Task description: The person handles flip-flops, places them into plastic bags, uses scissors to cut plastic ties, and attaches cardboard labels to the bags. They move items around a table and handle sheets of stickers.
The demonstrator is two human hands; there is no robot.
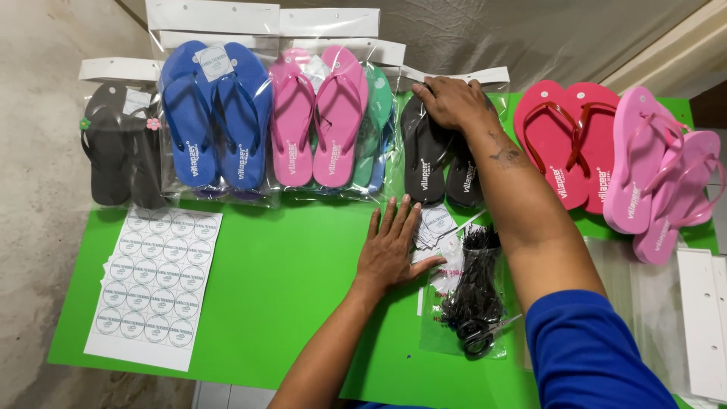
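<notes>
**Right hand on black pair, left hand flat beside tag pile**

As seen from the head camera, right hand (453,102) laid over the top end of the black flip-flops (435,163), fingers curled and pressing down on the toe end near the white header card (462,74). No pinch visible; whether the thumb is tucked under the edge cannot be told. Pair apparently sleeved in clear film, lying on the green table (288,280) with long axis running away from the body, heels toward the near edge, toes toward the far edge. Directly ahead of the right forearm and closer to that hand than to the other.

Left hand (390,246) spread flat, palm down, fingers together-to-slightly-fanned, resting on the table just below the heel end of the black pair. Thumb extended right, touching or nearly touching a small pile of round paper tags (435,226). Nothing gripped.

Noted nearby:
- Clear bag of black plastic fasteners (473,291) just right of the left hand, black scissors (481,335) lying on its near end.
- Sheet of round stickers (155,284) well apart, to the left.
- Bagged pairs in a row to the left: pink (318,117), blue (216,113), dark grey with flower trims (121,148).
- Unbagged red pair (568,140) and light pink pair (659,178) to the right.
- White header cards (704,326) stacked at the right edge.
</notes>
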